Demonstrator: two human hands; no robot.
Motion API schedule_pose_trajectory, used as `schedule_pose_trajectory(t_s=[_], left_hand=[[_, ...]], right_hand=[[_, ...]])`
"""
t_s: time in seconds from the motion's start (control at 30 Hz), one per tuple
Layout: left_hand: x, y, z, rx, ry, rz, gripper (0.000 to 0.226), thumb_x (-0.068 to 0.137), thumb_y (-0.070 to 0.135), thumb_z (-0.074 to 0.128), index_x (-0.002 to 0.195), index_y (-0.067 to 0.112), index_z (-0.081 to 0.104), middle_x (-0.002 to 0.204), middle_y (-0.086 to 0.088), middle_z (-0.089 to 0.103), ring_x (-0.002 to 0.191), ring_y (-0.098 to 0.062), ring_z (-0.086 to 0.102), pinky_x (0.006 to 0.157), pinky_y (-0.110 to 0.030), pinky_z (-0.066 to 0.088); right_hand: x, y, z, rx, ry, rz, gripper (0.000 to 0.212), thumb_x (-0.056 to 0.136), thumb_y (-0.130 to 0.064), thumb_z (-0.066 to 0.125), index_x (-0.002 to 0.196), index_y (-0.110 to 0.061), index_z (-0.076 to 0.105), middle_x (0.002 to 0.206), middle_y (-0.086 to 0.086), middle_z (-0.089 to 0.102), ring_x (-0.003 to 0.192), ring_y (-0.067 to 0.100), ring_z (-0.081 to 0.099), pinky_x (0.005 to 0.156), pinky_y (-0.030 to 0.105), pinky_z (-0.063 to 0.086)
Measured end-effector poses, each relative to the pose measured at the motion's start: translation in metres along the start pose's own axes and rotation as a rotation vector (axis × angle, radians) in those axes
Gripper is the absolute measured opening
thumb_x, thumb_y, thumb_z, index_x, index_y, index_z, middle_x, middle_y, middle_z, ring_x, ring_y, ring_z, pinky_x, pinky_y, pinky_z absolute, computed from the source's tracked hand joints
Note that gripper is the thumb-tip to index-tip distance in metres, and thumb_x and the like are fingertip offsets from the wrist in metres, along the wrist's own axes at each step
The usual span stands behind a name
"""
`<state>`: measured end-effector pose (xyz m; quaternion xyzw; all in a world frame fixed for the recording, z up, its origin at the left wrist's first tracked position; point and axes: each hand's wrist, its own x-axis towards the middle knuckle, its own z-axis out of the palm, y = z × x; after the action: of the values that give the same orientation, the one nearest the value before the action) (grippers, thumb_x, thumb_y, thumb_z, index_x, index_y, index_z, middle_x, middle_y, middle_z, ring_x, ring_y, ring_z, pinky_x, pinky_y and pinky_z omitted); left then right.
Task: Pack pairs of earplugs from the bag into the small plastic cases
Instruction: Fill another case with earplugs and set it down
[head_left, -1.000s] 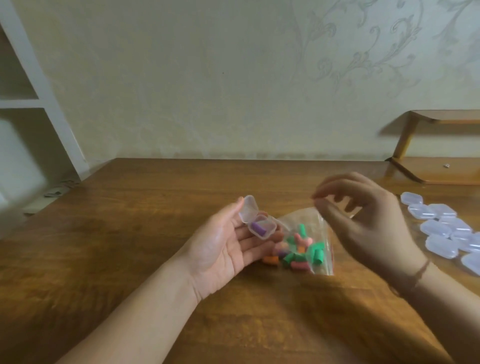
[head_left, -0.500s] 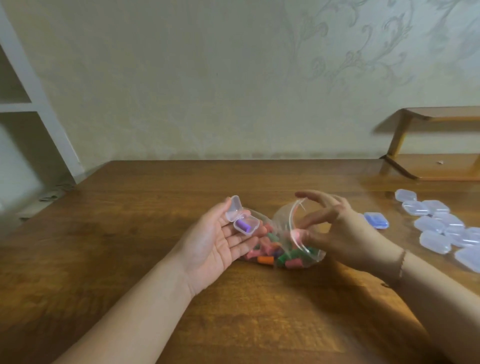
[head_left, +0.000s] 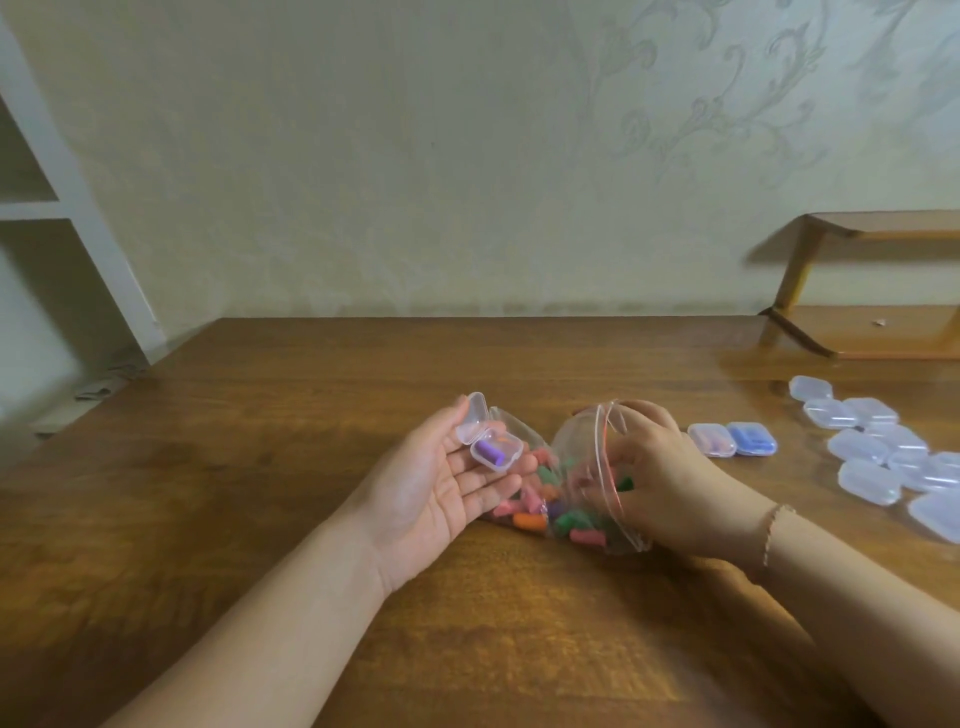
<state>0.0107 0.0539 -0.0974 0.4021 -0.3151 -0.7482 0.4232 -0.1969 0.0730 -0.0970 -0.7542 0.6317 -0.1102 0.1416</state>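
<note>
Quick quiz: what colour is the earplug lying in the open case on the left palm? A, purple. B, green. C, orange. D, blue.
A: the open case resting on the left hand holds a purple earplug, while the right hand reaches into the bag.

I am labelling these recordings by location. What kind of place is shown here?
Probably a room in a home, not a workshop. The signs are the patterned wallpaper, the wooden table with a small wooden shelf standing on it, and white shelving at the left.
</note>
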Motion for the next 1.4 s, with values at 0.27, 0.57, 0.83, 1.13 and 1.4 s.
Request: schedule_pose_trajectory(t_s=[0.27,0.57,0.83,1.13,1.4], left_hand=[[0.0,-0.001,0.002,0.009,-0.002,-0.006,0.04,0.098,0.037,0.05,0.112,0.002,0.064,0.109,-0.021,0.073,0.101,-0.029,0.072,0.092,-0.039,0.053],[0.0,-0.001,0.001,0.015,-0.003,-0.007,0.042,0.095,0.037,0.054,0.122,0.005,0.059,0.112,-0.02,0.073,0.104,-0.03,0.071,0.094,-0.041,0.052],[-0.002,0.002,0.0,0.012,-0.018,-0.017,0.042,0.094,0.037,0.054,0.121,0.005,0.06,0.113,-0.02,0.072,0.104,-0.03,0.071,0.094,-0.041,0.052],[-0.007,0.004,0.002,0.036,-0.05,0.007,0.057,0.078,0.042,0.059,0.12,0.004,0.061,0.112,-0.022,0.072,0.103,-0.031,0.072,0.09,-0.039,0.055],[-0.017,-0.007,0.012,0.044,-0.243,-0.085,0.054,0.087,0.04,0.057,0.129,0.005,0.057,0.117,-0.021,0.07,0.106,-0.03,0.07,0.086,-0.037,0.059]], right_hand=[[0.002,0.0,0.0,0.036,-0.031,-0.067,0.061,0.08,-0.055,0.066,0.136,-0.033,0.05,0.152,-0.024,0.023,0.144,0.004,0.0,0.119,0.041,0.015],[0.003,-0.002,0.006,0.082,-0.021,-0.137,0.03,0.082,-0.049,0.068,0.108,-0.036,0.068,0.139,-0.035,0.028,0.138,0.0,0.007,0.117,0.046,0.019],[0.004,0.018,-0.009,0.442,0.19,-0.08,0.008,0.081,-0.024,0.074,0.086,-0.028,0.078,0.134,-0.024,0.05,0.129,0.0,0.041,0.093,0.026,0.047],[-0.002,0.041,-0.04,0.942,0.382,0.121,0.02,0.095,-0.011,0.055,0.091,0.0,0.072,0.102,0.005,0.075,0.1,0.015,0.069,0.084,0.028,0.051],[-0.014,-0.011,-0.029,1.326,0.224,0.017,0.02,0.097,-0.01,0.049,0.081,-0.007,0.061,0.065,0.008,0.062,0.062,0.02,0.066,0.048,0.024,0.049]])
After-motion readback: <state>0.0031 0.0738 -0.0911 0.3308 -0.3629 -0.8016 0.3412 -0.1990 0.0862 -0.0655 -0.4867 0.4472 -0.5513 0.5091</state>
